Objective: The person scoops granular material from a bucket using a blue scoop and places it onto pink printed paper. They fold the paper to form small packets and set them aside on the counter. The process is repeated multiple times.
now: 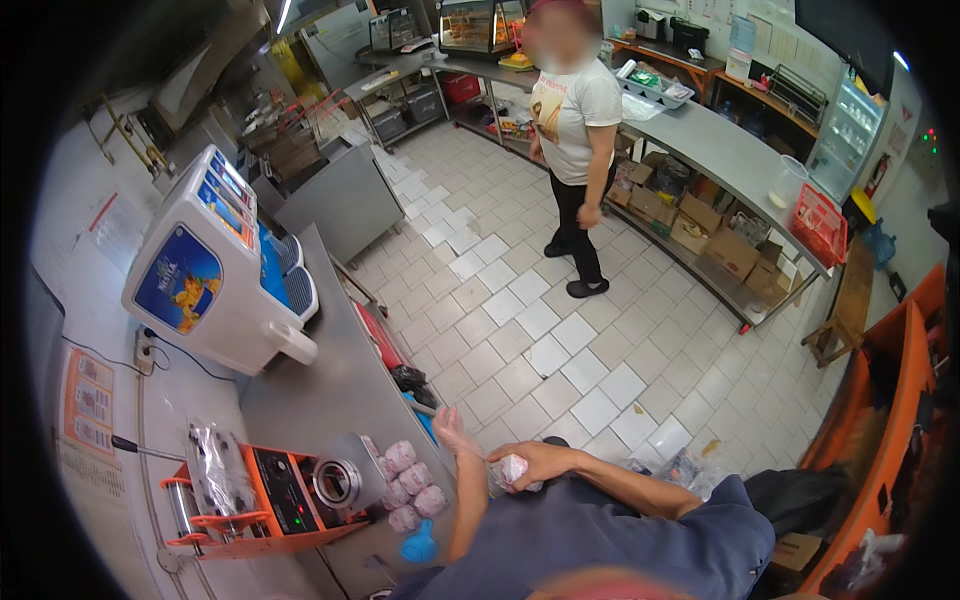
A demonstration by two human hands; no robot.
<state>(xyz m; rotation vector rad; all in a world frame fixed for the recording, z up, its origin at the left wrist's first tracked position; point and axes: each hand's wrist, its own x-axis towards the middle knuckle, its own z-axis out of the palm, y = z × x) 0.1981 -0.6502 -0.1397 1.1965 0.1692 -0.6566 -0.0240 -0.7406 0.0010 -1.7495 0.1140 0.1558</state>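
Observation:
My left hand (454, 433), in a clear plastic glove, is raised beside the steel counter (300, 390) with its fingers apart and nothing visible in it. Close to its wrist, my right hand (541, 459) grips a round bundle (513, 469) in white paper with pink print. Several similar paper-wrapped bundles (414, 480) are stacked on the counter to the left of my left forearm. A blue plastic scoop or cup (420, 543) lies just below the stack. Next to the stack stands an orange cup sealing machine (281, 487) with a lit green light and a round metal cup holder (337, 482).
A white drink dispenser (217, 262) stands farther along the counter. Across the tiled floor (525, 322), a person (574, 112) stands beside a long steel table (705, 142) with cardboard boxes (731, 251) underneath. Plastic bags (686, 472) lie beyond my right arm, near an orange shelf (885, 420).

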